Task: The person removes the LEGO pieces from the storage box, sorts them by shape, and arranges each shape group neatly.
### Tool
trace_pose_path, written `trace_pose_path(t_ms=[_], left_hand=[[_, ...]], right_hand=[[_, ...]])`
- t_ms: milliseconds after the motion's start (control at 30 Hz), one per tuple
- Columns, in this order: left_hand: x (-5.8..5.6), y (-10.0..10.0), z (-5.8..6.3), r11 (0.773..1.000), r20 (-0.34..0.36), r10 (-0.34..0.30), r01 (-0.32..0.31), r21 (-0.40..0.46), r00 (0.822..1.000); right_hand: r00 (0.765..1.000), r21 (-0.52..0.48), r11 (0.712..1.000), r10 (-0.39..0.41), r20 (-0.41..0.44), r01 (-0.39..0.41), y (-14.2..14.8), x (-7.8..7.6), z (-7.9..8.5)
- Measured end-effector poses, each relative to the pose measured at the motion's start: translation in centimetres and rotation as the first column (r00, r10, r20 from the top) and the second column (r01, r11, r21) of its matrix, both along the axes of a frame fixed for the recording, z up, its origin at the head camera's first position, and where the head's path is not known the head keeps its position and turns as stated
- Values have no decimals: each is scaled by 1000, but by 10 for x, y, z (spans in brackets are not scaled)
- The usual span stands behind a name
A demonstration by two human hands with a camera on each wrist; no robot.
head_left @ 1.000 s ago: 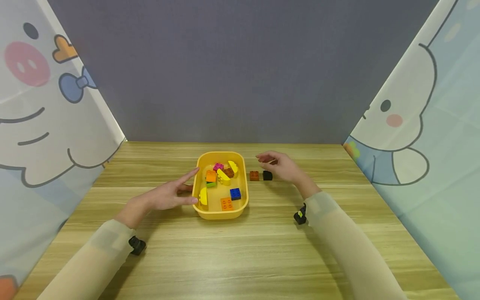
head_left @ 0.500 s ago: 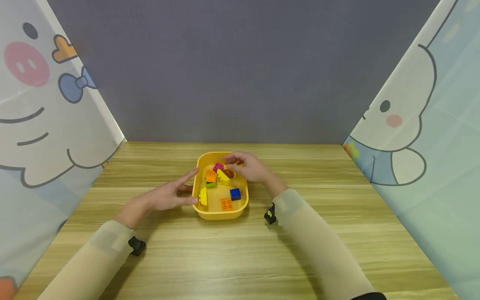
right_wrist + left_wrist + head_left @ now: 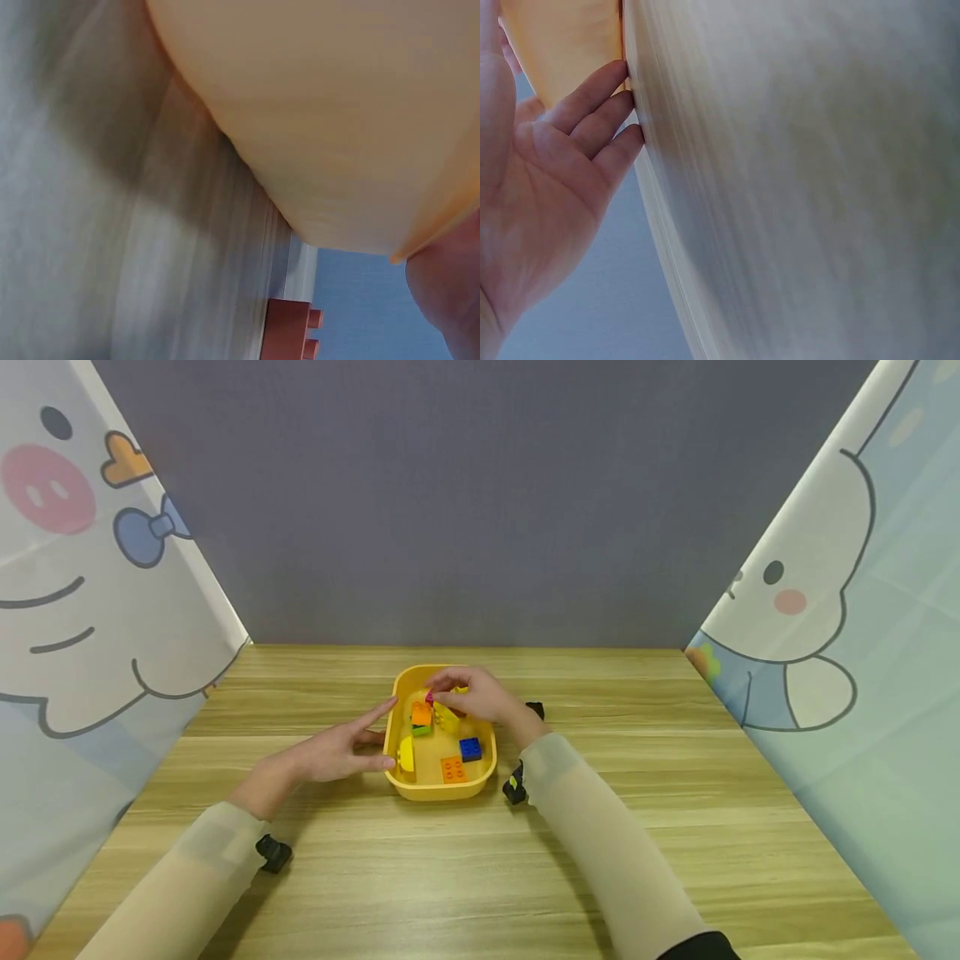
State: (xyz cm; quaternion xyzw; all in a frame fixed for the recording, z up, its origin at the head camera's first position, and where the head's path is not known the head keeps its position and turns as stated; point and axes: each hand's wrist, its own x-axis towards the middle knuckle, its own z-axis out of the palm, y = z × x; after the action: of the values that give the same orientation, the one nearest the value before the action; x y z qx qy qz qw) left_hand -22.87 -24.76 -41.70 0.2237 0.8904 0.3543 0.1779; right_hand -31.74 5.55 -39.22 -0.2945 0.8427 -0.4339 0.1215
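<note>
Your left hand [image 3: 322, 754] spreads its fingers against a smooth, round-cornered yellow tub [image 3: 438, 792] near the far edge of the wood-grained tabletop [image 3: 390, 885]. Your right hand [image 3: 482, 697] arches over the tub beside a pink brick [image 3: 429, 697]; I can't tell whether it grips anything.

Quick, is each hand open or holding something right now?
Left hand: open, fingers against the yellow tray.
Right hand: over the tray by the pink brick; can't tell if it holds anything.

No text, label, brand, number or sign can be read on anything in the head view or either wrist view.
</note>
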Motion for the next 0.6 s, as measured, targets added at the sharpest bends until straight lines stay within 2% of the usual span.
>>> trace_pose_path(t_ms=[100,200,300,367,500,600], left_hand=[[-1,-1,1,1000,-1,0,0,-1,1000],[-1,-1,2,1000,-8,-3,3,-10,1000],[0,-1,2,1000,-8,-3,3,-10,1000],[0,-2,2,1000,-8,-7,7,-6,1000],[-1,-3,1,1000,-2,-9,9,0,1000],[-2,-2,-1,1000,-7,-12,12,-4,1000]], right_hand=[[997,13,999,50,50,-51,-1,-1,-3],[995,64,995,79,54,-82,-1,0,-6],[995,141,985,98,-13,-95,-2,1,-8],[990,198,976,111,-89,-92,-3,1,-9],[961,314,947,145,-235,-66,-4,0,-10],[948,386,922,159,-275,-43,-5,1,-9]])
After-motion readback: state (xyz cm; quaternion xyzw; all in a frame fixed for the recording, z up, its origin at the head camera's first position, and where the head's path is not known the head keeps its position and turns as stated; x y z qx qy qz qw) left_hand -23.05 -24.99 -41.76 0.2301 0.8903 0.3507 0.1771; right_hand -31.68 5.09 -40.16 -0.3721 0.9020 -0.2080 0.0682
